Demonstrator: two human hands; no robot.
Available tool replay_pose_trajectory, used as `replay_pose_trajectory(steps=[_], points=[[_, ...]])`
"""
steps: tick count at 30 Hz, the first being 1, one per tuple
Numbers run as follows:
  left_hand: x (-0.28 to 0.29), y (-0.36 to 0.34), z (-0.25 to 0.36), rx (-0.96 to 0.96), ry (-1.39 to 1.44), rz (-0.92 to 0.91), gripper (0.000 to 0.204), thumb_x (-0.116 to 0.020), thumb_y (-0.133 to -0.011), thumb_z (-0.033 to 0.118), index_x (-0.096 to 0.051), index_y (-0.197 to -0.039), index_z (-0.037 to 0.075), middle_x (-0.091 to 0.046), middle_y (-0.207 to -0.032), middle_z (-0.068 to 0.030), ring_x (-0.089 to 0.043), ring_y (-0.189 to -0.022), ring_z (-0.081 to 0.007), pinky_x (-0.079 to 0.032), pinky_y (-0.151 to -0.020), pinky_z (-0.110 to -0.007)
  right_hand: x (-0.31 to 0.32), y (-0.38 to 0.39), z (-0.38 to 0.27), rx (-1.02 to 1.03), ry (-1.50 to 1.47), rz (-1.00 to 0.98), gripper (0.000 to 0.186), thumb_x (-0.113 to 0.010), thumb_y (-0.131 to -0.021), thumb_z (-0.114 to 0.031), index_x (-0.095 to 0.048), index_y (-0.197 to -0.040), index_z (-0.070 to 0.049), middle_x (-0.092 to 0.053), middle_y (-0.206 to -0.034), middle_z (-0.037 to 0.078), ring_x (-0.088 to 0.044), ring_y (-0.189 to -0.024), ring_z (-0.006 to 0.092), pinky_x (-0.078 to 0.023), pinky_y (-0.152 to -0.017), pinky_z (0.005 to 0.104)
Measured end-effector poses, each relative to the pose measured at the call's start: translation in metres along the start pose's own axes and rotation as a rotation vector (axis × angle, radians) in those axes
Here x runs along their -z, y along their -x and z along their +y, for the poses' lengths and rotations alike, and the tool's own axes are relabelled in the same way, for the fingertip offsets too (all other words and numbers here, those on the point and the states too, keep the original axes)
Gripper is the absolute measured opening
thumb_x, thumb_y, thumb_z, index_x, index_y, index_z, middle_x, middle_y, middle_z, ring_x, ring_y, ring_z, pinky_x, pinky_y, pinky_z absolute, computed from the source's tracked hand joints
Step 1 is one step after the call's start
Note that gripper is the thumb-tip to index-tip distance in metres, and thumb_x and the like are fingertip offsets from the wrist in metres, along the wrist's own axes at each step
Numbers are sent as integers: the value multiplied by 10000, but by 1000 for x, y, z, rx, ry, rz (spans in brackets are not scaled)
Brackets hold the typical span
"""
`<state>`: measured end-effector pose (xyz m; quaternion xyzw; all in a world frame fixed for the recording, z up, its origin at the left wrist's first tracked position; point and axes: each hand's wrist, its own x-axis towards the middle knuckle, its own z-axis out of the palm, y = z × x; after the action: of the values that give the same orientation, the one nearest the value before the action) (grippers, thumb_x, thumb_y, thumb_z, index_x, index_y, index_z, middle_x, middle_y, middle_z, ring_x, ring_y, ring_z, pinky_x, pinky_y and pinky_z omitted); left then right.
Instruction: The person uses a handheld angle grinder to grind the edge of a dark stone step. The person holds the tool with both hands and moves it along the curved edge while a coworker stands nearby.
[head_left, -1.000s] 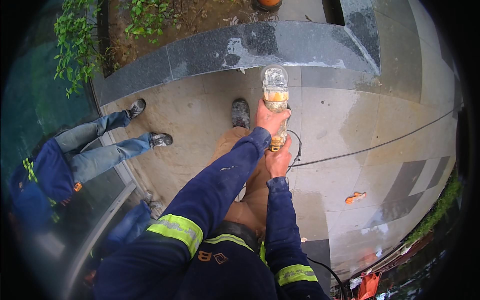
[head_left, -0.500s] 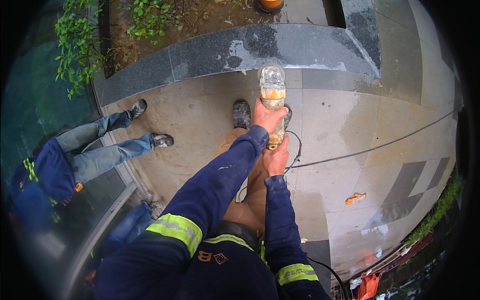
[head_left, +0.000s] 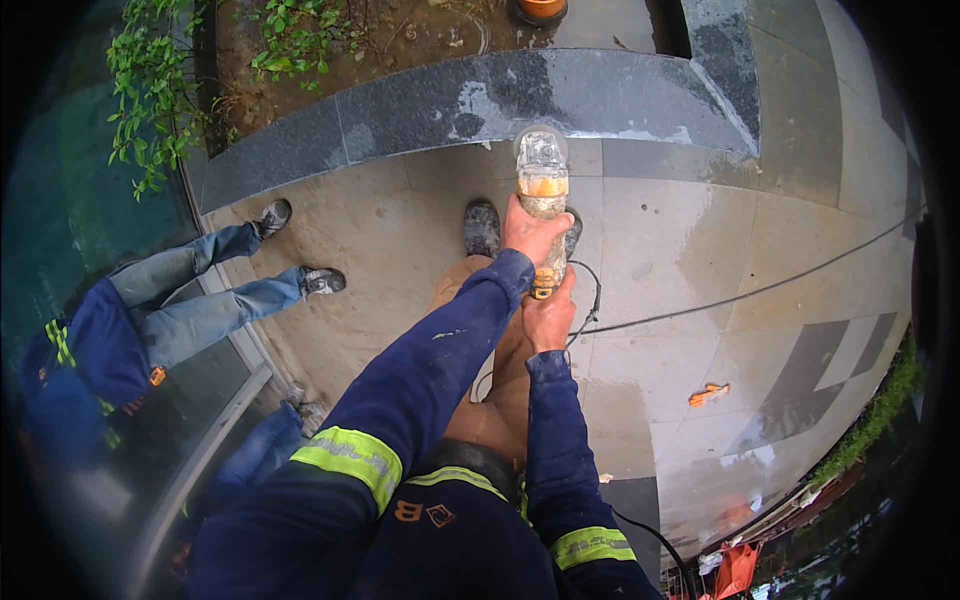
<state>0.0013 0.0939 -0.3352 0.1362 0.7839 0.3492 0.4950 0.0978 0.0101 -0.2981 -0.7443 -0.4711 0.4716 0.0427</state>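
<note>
An angle grinder [head_left: 543,180], yellow and coated with pale dust, points away from me with its round disc [head_left: 540,131] at the near edge of the dark stone ledge [head_left: 420,112]. Whether the disc touches the stone I cannot tell. My left hand [head_left: 530,230] is closed around the grinder's body, just behind its head. Farther back, my right hand [head_left: 549,318] grips the rear end of the tool. A black cord [head_left: 590,300] runs out from beside the right hand. The undersides of the tool and the inner fingers are hidden.
Another person [head_left: 190,300] in jeans stands at the left beside glass panels [head_left: 60,200]. A cable [head_left: 760,293] crosses the paved floor [head_left: 680,240] to the right. Orange gloves [head_left: 709,394] lie on the paving. Beyond the ledge are soil, a leafy shrub [head_left: 150,90] and an orange pot [head_left: 541,10].
Almost nothing differs. The whole scene, with the grinder and both hands, sits a few pixels farther left, and both hands keep the same hold.
</note>
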Motion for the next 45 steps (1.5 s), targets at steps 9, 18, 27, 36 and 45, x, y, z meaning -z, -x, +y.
replay_pose_trajectory(steps=[9, 18, 27, 36, 45], points=[[18, -16, -3, -25, 61, 42, 584, -853, -735, 132, -526, -1199, -6, -669, -1048, -113, -670, -926, -200, -555, -823, -345, -10, -3, -19, 77, 43, -14, 745, -735, -798, -93, -364, -1443, -55, -687, -906, 306, -664, -905, 502, -513, -776, 551], [9, -8, 18, 13, -38, 16, 699, -878, -688, 207, -512, -1234, -31, -677, -1118, -192, -680, -1003, -290, -533, -902, -395, -5, -6, -16, -3, 18, -19, 735, -722, -799, -81, -367, -1441, -45, -682, -932, 327, -657, -926, 509, -512, -785, 551], [20, -5, 6, 14, 23, 22, 696, -867, -705, 211, -505, -1241, -44, -684, -1109, -195, -686, -1008, -298, -535, -907, -398, -9, 3, -17, 33, -19, -13, 751, -728, -776, -55, -372, -1437, -54, -683, -933, 326, -658, -915, 515, -522, -780, 539], [24, -17, 6, -25, 21, 65, 623, -861, -720, 174, -528, -1210, -19, -676, -1081, -138, -673, -947, -217, -546, -854, -359, -13, -4, -26, 91, 22, -10, 747, -731, -771, -49, -373, -1427, -30, -688, -917, 314, -660, -904, 512, -528, -766, 536], [16, -20, 8, -62, 12, 69, 609, -860, -723, 157, -526, -1202, -13, -673, -1065, -127, -672, -933, -197, -550, -833, -339, -8, -10, -26, 34, 12, -44, 742, -731, -780, -59, -374, -1431, -39, -675, -930, 329, -655, -905, 515, -515, -767, 557]])
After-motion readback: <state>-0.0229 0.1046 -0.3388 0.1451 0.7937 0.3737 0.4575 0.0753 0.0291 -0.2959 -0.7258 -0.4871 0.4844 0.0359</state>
